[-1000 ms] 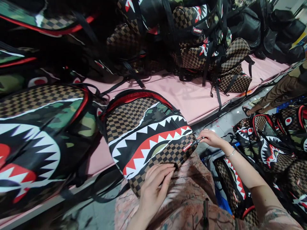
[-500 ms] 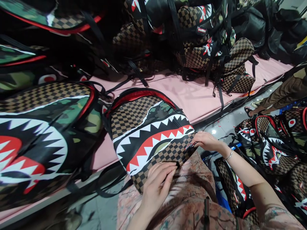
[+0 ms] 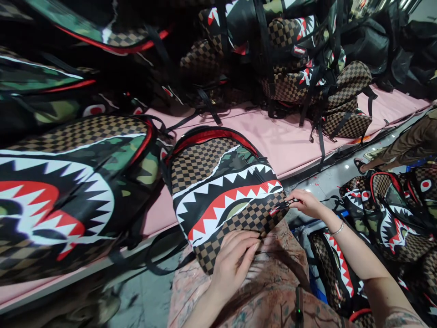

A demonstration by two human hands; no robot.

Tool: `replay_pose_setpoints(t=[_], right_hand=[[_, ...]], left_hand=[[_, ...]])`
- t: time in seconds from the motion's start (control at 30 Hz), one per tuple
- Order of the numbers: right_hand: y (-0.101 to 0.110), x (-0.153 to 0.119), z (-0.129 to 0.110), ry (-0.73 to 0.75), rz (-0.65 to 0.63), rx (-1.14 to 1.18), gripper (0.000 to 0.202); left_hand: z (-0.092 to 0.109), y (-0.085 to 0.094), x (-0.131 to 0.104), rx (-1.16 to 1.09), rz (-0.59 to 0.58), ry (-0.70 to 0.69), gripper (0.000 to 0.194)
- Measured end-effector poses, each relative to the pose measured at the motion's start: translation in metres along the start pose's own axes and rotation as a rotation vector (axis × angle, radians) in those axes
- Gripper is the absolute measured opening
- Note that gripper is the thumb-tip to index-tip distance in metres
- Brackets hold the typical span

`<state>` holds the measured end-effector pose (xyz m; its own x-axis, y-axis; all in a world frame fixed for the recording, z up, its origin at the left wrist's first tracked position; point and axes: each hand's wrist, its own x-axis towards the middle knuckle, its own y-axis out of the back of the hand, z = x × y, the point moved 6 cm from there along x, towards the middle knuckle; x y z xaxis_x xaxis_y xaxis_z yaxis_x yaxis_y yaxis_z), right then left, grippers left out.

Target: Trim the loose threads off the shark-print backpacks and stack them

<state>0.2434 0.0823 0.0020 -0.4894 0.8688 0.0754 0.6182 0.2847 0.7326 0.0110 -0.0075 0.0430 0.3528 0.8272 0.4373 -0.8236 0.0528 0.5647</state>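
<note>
A checkered backpack [image 3: 235,182] with a shark-mouth print and red-lined top lies tilted at the pink table's edge, its lower end against my patterned clothing. My left hand [image 3: 235,259] grips the bottom edge of this backpack, fingers bent over it. At the lower right corner, my right hand [image 3: 303,202] pinches a small dark item, perhaps a tool or zipper pull, beside a small red label [image 3: 274,211]. The item is too small to name.
Larger shark-print backpack [image 3: 61,191] at left on the pink table [image 3: 266,136]. More bags [image 3: 290,82] are piled along the back. Several backpacks [image 3: 392,214] stand low at right, near a person's legs [image 3: 403,141].
The view has shifted, so the scene sits further right. My right hand has drawn slightly away from the backpack's corner, uncovering the red label. My left hand keeps its place on the bottom edge.
</note>
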Motion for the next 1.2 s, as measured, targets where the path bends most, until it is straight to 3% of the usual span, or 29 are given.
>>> replay_pose_setpoints(t=[0.13,0.27,0.43,0.73,1.2], right_hand=[[0.007,0.001,0.032,-0.212,-0.039,0.123,0.013],[0.009,0.006,0.047,-0.262,-0.161,0.172,0.012],[0.009,0.013,0.036,-0.25,-0.261,0.175,0.012],[0.017,0.022,0.013,-0.298,-0.261,-0.053,0.008],[0.018,0.028,0.001,-0.279,-0.332,-0.092,0.009]], left_hand=[[-0.003,-0.005,-0.002,0.099,-0.041,-0.032,0.015],[-0.016,-0.016,-0.008,0.306,-0.079,-0.042,0.029],[-0.024,-0.025,-0.014,0.362,-0.097,-0.032,0.028],[-0.023,-0.024,-0.013,0.339,-0.092,-0.02,0.027],[-0.025,-0.025,-0.015,0.339,-0.071,-0.015,0.026]])
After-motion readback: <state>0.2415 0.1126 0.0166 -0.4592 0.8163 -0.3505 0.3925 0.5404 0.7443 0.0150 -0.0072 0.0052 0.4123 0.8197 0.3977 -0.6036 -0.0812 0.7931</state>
